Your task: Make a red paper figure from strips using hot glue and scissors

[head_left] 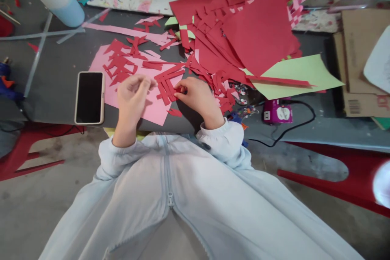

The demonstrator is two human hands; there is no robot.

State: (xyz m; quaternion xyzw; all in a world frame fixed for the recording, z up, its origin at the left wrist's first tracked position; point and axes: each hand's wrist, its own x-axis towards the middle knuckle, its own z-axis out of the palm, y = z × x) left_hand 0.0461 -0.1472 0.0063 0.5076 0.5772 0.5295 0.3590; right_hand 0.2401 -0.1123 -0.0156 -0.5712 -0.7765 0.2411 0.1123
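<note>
My left hand [134,93] hovers over a pink paper sheet [152,115], thumb and fingertips pinched together; whatever is between them is too small to make out. Across from it, my right hand [196,96] is bent in a pinch at the edge of some red paper strips [166,85]. Red shows by its fingertips, but I cannot tell if it is held or lies beneath. On the left part of the pink sheet lie several cut red paper pieces [118,69]. A small red scrap [174,112] rests just below the hands.
Left of the sheet lies a phone [89,97]. Large red paper sheets [258,28] are heaped at the back right, over a light green sheet [298,75]. Further right are a purple power adapter [278,111] with a black cable and some cardboard [362,57]. A white-blue post [65,8] stands at left.
</note>
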